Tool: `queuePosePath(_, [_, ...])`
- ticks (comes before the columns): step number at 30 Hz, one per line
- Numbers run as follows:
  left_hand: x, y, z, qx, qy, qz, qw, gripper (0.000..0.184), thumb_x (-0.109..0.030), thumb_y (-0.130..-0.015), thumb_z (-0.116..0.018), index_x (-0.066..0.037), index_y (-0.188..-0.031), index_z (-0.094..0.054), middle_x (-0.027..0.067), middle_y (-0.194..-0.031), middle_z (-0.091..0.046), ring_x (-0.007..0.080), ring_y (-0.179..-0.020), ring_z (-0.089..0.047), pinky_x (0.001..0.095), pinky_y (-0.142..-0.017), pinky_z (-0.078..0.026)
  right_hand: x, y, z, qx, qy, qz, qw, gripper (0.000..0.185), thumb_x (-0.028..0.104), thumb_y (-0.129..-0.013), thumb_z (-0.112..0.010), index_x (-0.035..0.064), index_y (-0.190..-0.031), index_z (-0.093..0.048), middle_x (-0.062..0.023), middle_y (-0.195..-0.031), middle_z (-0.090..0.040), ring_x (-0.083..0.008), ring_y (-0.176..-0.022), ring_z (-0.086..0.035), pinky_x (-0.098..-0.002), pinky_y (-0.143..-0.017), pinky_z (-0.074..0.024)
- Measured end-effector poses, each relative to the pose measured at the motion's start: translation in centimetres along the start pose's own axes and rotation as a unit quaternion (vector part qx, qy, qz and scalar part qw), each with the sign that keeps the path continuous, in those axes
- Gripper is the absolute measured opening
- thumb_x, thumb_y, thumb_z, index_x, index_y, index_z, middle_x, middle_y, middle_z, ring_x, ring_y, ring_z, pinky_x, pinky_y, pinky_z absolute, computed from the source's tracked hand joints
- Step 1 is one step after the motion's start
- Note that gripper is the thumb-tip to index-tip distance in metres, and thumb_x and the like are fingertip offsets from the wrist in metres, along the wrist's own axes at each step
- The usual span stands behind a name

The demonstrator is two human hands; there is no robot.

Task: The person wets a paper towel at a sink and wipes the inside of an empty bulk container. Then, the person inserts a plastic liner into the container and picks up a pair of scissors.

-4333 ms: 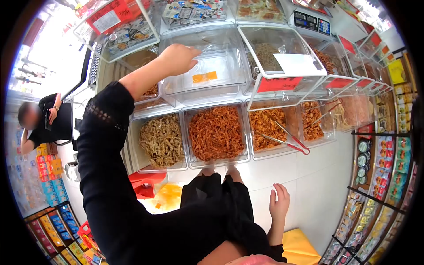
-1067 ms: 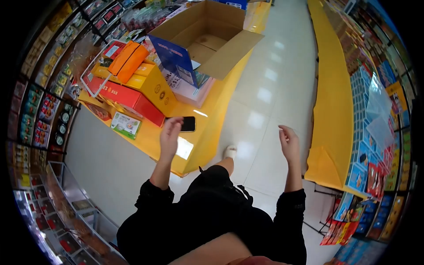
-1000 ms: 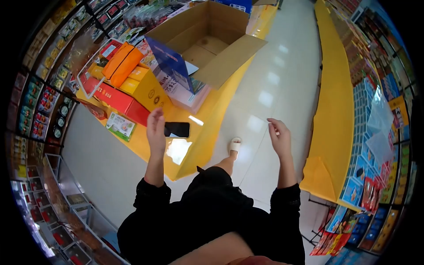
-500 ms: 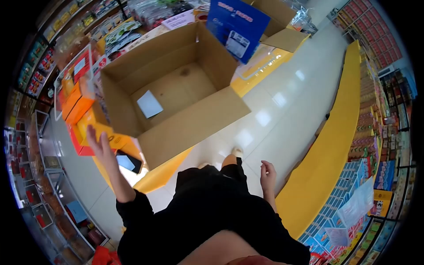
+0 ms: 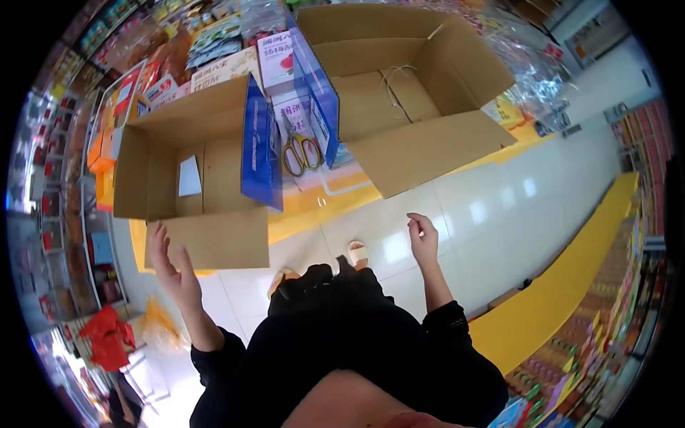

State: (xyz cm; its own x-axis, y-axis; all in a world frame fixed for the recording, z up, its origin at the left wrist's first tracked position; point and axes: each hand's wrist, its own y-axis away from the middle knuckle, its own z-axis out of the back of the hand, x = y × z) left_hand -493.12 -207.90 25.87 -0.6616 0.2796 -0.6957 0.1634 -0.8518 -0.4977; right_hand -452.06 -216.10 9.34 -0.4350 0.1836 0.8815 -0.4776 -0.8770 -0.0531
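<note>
My left hand (image 5: 176, 274) is open, fingers spread and empty, just in front of the flap of a cardboard box (image 5: 214, 239); I cannot tell whether it touches the flap. Inside that box lies a small white card (image 5: 189, 176). My right hand (image 5: 424, 241) hovers over the floor, fingers loosely bent and apart, holding nothing. Nearest to it is a second open cardboard box (image 5: 428, 146) with a loop of string (image 5: 392, 84) inside. Between the boxes, scissors (image 5: 302, 153) with yellow handles lie among two upright blue panels (image 5: 260, 143).
Packaged goods, including a pink-and-white carton (image 5: 277, 57), sit behind the boxes on a yellow-draped table (image 5: 314, 207). Clear plastic wrapping (image 5: 535, 78) lies at the right end. A yellow-covered display (image 5: 564, 285) runs along the right side. A red bag (image 5: 107, 337) is at lower left.
The view has swung to the right, so the first box appears further left. The second box's inside and the scissors now show. The phone by my left hand is out of sight. Both hands remain empty.
</note>
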Motion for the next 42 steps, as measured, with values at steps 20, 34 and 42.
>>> queuePosePath(20, [-7.2,20.3,4.8,-0.275,-0.130,0.245,0.921,0.028,0.003,-0.081,-0.043,-0.001,-0.108,-0.050,0.0117,-0.115,-0.050,0.0188,-0.100,-0.050,0.0264,-0.078,-0.041,2.2,-11.5,-29.2,0.151,0.411,0.406,0.803,0.064,0.030,-0.067,-0.061,0.0117,-0.125,-0.040,-0.0217,-0.132,-0.029,-0.0378,-0.116,-0.034,-0.0423,-0.090,-0.0335])
queuePosePath(34, [3.5,22.5,10.7,-0.202,-0.108,0.224,0.947,0.029,0.002,-0.073,-0.048,-0.005,-0.100,-0.054,0.0128,-0.106,-0.055,0.0244,-0.092,-0.055,0.0301,-0.071,-0.046,14.6,2.5,-6.4,0.180,0.036,0.218,0.958,0.027,0.019,-0.086,-0.050,-0.0034,-0.098,-0.055,-0.0157,-0.085,-0.061,-0.0238,-0.071,-0.056,-0.0331,-0.064,-0.0433])
queuePosePath(42, [18.8,33.8,24.3,-0.100,0.091,0.485,0.864,0.023,-0.004,-0.077,-0.043,-0.001,-0.093,-0.059,0.0073,-0.086,-0.061,0.0144,-0.082,-0.056,0.0256,-0.073,-0.044,17.5,19.9,-8.6,0.106,-0.270,0.177,0.940,0.042,0.023,-0.081,-0.050,0.0110,-0.120,-0.046,-0.0109,-0.073,-0.060,-0.0210,-0.053,-0.050,-0.0227,-0.054,-0.0411])
